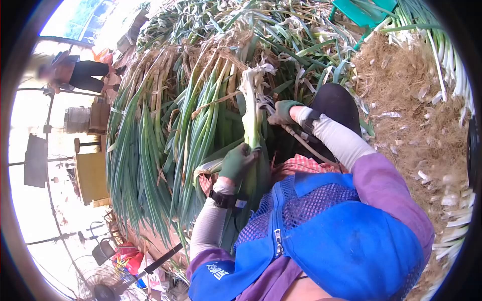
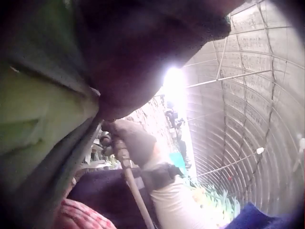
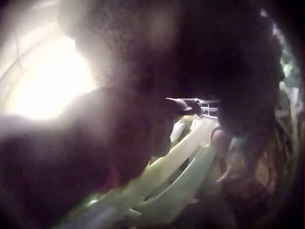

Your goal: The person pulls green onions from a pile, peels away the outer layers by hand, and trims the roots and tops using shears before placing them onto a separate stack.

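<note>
— Hands first: what does each one hold?

— Left hand [image 1: 236,163], in a green glove, is curled round the green part of a leek stalk [image 1: 250,113]; right hand [image 1: 282,111], gloved the same, is closed on a hose [image 1: 307,146] just behind its metal nozzle [image 3: 183,102].

— Where does the stalk sit?

— Across the person's lap, between the two hands; its pale root end points away from the body, toward the big pile of leeks [image 1: 165,115]; the left wrist view shows it pressed hard against that palm.

— Why grip it so low on the leaves?

— My guess is that it leaves the white end bare for the nozzle, which points at the pale sheaths in the right wrist view; whether the tip touches them I cannot tell.

— And the hose?

— It trails back along the right forearm and over a checked cloth [image 1: 301,163] on the lap, so the slack seems kept out of the way; a grip close to the tip probably makes it easier to aim.

— Anything else around?

— Dry brown litter [image 1: 401,100] lies heaped on the person's right, with white stalks along its edge; likely trimmings kept apart from the green pile; another person [image 1: 75,72] stands well apart in the bright background.
</note>
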A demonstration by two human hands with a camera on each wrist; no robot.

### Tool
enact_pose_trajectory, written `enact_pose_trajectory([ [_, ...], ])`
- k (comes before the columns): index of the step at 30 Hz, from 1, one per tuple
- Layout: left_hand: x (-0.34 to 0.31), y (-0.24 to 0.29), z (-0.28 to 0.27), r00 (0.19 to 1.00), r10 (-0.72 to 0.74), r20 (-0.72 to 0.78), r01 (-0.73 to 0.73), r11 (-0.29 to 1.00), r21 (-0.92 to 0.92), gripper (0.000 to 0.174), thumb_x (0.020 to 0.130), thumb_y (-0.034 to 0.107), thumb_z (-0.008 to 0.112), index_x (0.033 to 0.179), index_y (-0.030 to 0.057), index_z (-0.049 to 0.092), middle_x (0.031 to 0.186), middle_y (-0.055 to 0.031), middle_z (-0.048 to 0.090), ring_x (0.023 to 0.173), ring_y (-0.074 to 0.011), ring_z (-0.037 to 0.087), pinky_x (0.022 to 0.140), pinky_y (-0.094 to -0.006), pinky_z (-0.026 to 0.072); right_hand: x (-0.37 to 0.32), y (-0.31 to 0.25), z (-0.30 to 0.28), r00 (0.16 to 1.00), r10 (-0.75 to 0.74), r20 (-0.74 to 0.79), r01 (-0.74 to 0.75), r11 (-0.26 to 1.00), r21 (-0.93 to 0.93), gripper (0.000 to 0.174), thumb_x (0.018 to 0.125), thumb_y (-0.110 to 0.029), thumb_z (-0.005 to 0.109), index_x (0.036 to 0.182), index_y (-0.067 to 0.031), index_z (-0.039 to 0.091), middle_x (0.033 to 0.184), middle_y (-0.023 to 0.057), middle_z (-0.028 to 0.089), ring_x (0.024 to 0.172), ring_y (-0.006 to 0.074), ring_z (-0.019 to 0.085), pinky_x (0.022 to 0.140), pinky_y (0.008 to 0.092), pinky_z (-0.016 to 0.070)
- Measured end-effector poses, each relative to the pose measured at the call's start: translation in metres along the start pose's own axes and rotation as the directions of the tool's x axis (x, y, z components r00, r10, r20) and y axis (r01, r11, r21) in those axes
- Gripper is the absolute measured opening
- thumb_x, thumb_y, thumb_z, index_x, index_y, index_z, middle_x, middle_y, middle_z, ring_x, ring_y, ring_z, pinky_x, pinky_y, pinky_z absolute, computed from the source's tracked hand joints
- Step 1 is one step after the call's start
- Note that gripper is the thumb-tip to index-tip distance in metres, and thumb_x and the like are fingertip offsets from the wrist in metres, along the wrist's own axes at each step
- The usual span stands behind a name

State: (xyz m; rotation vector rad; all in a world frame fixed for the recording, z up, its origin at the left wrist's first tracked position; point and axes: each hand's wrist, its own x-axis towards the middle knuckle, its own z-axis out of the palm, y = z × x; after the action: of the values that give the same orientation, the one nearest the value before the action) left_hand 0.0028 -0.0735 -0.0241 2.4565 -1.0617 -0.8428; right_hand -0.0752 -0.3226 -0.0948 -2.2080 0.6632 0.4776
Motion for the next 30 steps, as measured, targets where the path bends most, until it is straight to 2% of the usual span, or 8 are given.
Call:
enact_pose_trajectory([
  [5,0.029,-0.015,-0.007,0.988,-0.104,0.118,0.11,0.993,-0.039,0.048,0.086,0.048,0.064,0.097,0.0017,0.068,0.081,-0.0144,0.069,0.077,-0.0245,0.067,0.071,-0.0374,0.0496,-0.029,0.001,0.004,0.997,0.081,-0.006,-0.08,0.991,0.106,0.053,0.073,-0.041,0.067,0.094,0.0065,0.07,0.093,0.0253,0.069,0.093,0.0346,0.069,0.082,0.0402,0.0523],
  [6,0.033,-0.003,-0.019,0.977,-0.132,0.167,0.143,0.988,-0.053,0.044,0.088,0.046,0.062,0.093,0.0026,0.068,0.087,-0.0189,0.069,0.086,-0.0355,0.067,0.077,-0.0423,0.0503,-0.035,0.001,0.006,0.996,0.083,-0.016,-0.08,0.99,0.119,0.051,0.073,-0.04,0.067,0.092,0.0067,0.07,0.093,0.0259,0.069,0.094,0.0342,0.069,0.082,0.0399,0.0522],
  [9,0.059,-0.009,-0.035,0.995,0.064,-0.082,-0.052,0.989,0.135,0.037,0.086,0.045,0.066,0.097,0.0101,0.071,0.087,-0.0203,0.069,0.086,-0.037,0.066,0.078,-0.0431,0.0511,-0.057,0.0,0.008,0.996,0.052,-0.075,-0.04,0.987,0.156,0.058,0.073,-0.042,0.067,0.102,0.0083,0.066,0.098,0.0283,0.068,0.097,0.0366,0.068,0.083,0.0406,0.0521],
  [14,0.118,-0.058,-0.066,0.861,0.064,-0.505,0.282,0.766,0.578,0.063,0.078,0.042,0.074,0.13,0.0123,0.055,0.126,-0.0163,0.06,0.111,-0.0326,0.061,0.089,-0.0417,0.0497,-0.087,0.017,0.014,0.999,0.05,-0.009,-0.047,0.985,0.168,0.067,0.075,-0.049,0.067,0.11,0.0074,0.059,0.101,0.027,0.067,0.1,0.037,0.066,0.087,0.041,0.05],
  [21,0.112,-0.062,-0.091,0.91,-0.215,-0.355,0.365,0.822,0.437,0.052,0.079,0.027,0.066,0.127,0.0103,0.056,0.126,-0.0174,0.061,0.115,-0.0305,0.061,0.097,-0.0431,0.0479,-0.074,0.026,0.02,0.997,0.069,-0.042,-0.06,0.982,0.177,0.07,0.075,-0.054,0.067,0.11,0.0061,0.056,0.1,0.0258,0.066,0.098,0.0371,0.065,0.086,0.0414,0.0491],
  [22,0.105,-0.064,-0.095,0.896,-0.137,-0.422,0.327,0.846,0.422,0.042,0.078,0.025,0.068,0.115,0.0074,0.063,0.111,-0.0181,0.068,0.102,-0.0312,0.066,0.09,-0.043,0.0515,-0.073,0.023,0.018,0.997,0.078,-0.024,-0.072,0.981,0.181,0.072,0.075,-0.053,0.067,0.112,0.0074,0.057,0.105,0.0274,0.065,0.102,0.0376,0.065,0.089,0.0412,0.0488],
  [27,0.035,-0.013,-0.111,0.959,-0.254,0.122,0.269,0.956,-0.118,0.044,0.078,0.03,0.073,0.105,-0.0036,0.065,0.089,-0.0192,0.07,0.084,-0.0287,0.069,0.078,-0.0385,0.0527,-0.073,0.02,0.014,0.998,0.055,-0.002,-0.053,0.975,0.216,0.072,0.075,-0.053,0.066,0.112,0.0089,0.059,0.102,0.0265,0.067,0.099,0.0347,0.067,0.085,0.0404,0.0505],
  [30,0.022,-0.021,-0.082,0.991,-0.063,0.116,0.067,0.997,-0.03,0.045,0.079,0.034,0.072,0.101,-0.0052,0.064,0.086,-0.0176,0.068,0.08,-0.0261,0.067,0.074,-0.0386,0.0509,-0.066,0.025,0.022,0.997,0.028,-0.066,-0.012,0.972,0.235,0.071,0.074,-0.051,0.067,0.11,0.0091,0.059,0.093,0.0232,0.068,0.09,0.0325,0.068,0.08,0.0403,0.0517],
])
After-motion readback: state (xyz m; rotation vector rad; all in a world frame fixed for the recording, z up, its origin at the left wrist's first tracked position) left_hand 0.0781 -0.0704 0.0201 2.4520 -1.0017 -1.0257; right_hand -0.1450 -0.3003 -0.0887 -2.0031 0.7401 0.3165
